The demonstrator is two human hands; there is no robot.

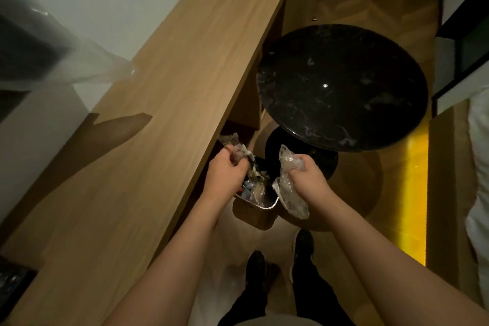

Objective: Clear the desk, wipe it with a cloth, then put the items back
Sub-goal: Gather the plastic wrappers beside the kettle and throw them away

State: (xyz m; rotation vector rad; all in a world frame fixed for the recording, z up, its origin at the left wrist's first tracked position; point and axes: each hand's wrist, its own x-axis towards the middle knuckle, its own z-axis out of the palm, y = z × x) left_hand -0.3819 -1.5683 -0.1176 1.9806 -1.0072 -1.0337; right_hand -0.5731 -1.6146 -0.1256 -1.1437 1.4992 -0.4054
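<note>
A long wooden desk (158, 103) runs along the wall on the left, its top bare. Beside its front edge, a small bin (258, 208) stands on the floor, holding crumpled wrappers. My left hand (227, 173) grips a crumpled plastic wrapper (238, 152) above the bin. My right hand (304, 176) grips a crumpled clear plastic bag (289, 193), which hangs down beside the bin's right rim.
A round black marble table (341, 87) on a black pedestal stands right of the desk. A dark object under clear plastic (31, 42) sits at the upper left. My shoes (303, 243) stand on the wooden floor. White bedding (479, 180) lies at the right edge.
</note>
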